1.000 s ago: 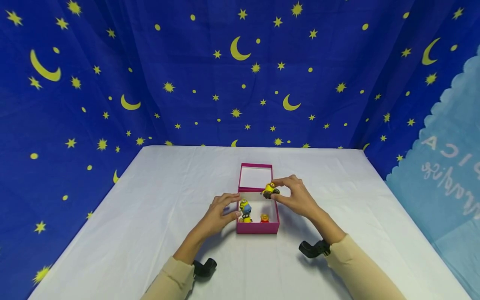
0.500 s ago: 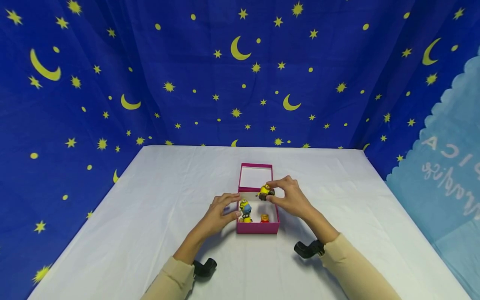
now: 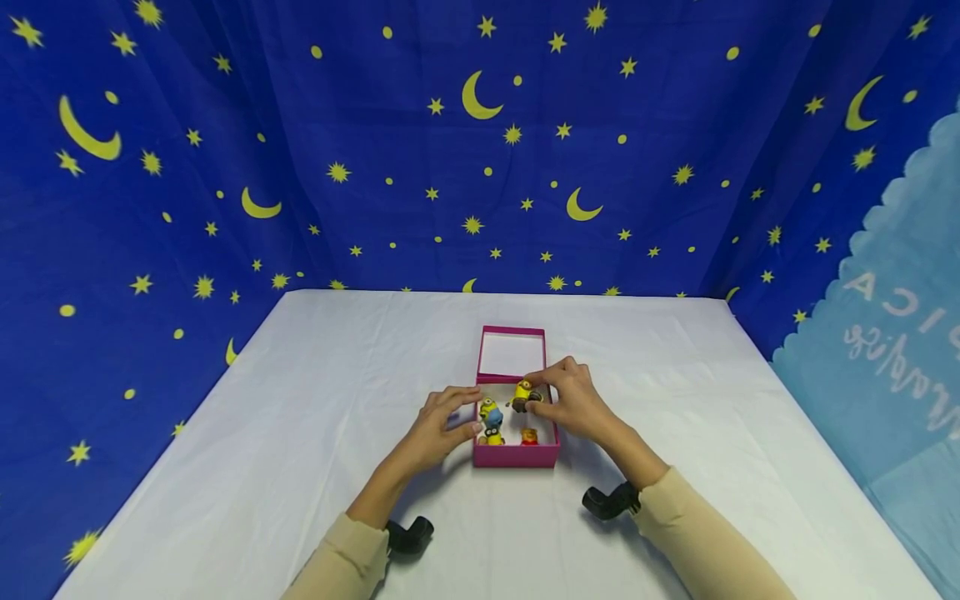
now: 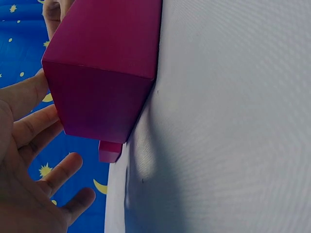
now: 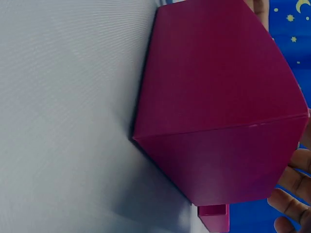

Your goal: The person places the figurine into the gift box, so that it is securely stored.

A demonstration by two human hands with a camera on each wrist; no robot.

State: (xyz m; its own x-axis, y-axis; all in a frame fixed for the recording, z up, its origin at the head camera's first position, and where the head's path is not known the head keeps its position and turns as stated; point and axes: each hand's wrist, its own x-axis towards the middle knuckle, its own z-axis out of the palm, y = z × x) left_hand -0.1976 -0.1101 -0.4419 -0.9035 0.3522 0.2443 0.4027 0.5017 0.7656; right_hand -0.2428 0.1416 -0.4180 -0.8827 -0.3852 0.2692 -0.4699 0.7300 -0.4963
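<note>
A magenta box with a white inside stands on the table. My right hand pinches a yellow Minion figure with dark lower parts, over the back right of the box. My left hand lies along the box's left side, thumb and fingertips at the rim. In the left wrist view its fingers are spread and rather straight. Inside the box, at the left, are a Minion figure in blue and another with black on its head. A small Winnie the Pooh figure in red sits at the front right.
The magenta lid lies directly behind the box, its white inside up. A white cloth covers the table. Blue curtains with moons and stars surround it. Black wrist-camera mounts hang below both forearms.
My right hand has moved left and slightly down with the Minion figure, from the box's back right edge to over its inside. My left hand has stayed put.
</note>
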